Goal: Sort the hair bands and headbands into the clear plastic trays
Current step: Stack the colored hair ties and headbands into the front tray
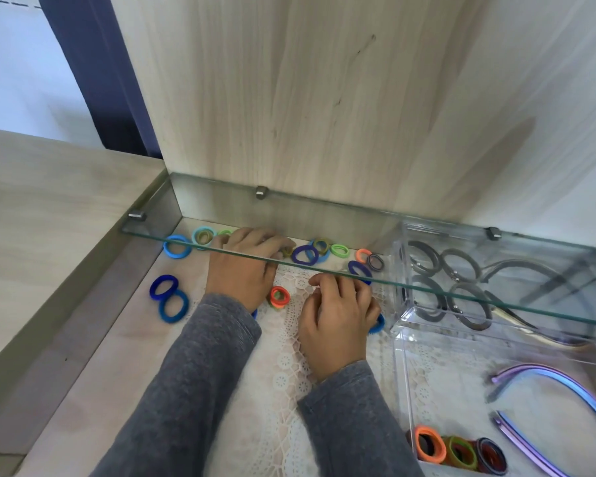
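Note:
Several loose hair bands lie on a lace mat (283, 373) under a glass shelf: a light blue one (177, 246), two dark blue ones (163, 286), an orange one (278, 297), a purple one (305, 255) and a green one (340, 250). My left hand (245, 270) reaches under the shelf, its bent fingers over an olive band (286, 251); the grip is unclear. My right hand (338, 315) has curled fingers, and a blue band (379, 323) pokes out beneath it. The near clear tray (401, 359) holds purple headbands (565, 380) and three bands (430, 449).
A second clear tray (405, 235) behind the first holds grey headbands (461, 266). The glass shelf's front edge (461, 295) runs across just above my hands. A wooden back panel (307, 98) and a side wall (66, 304) close in the compartment.

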Available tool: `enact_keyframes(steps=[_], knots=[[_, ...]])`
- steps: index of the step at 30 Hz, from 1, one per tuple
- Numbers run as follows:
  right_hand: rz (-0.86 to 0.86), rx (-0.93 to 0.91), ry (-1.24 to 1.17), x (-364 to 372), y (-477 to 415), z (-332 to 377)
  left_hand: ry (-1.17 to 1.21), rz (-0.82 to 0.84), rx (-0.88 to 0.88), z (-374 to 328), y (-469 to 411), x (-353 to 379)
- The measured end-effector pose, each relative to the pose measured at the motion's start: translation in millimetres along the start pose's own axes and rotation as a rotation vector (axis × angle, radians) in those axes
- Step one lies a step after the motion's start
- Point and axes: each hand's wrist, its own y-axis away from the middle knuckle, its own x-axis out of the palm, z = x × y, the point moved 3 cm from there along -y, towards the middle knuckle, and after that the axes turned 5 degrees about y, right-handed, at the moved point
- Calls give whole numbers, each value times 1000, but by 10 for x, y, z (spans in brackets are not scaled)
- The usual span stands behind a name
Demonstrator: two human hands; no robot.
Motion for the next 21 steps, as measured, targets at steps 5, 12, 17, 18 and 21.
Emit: enact_keyframes(steps=[5, 12, 17, 18, 21], knots=[[-14, -2, -6, 14, -2, 2, 14, 4, 21, 24, -21, 33], [-18, -8, -8, 10, -7, 4, 74, -50, 16, 47, 50, -50], [-13, -11, -14, 25, -8, -7, 134, -47, -42, 45, 268, -123], [-13, -16, -8, 24, -6, -7, 132, -60, -52, 30, 325, -133], [-22, -25, 4, 14, -5, 0, 135, -119, -68, -39, 473, -182]])
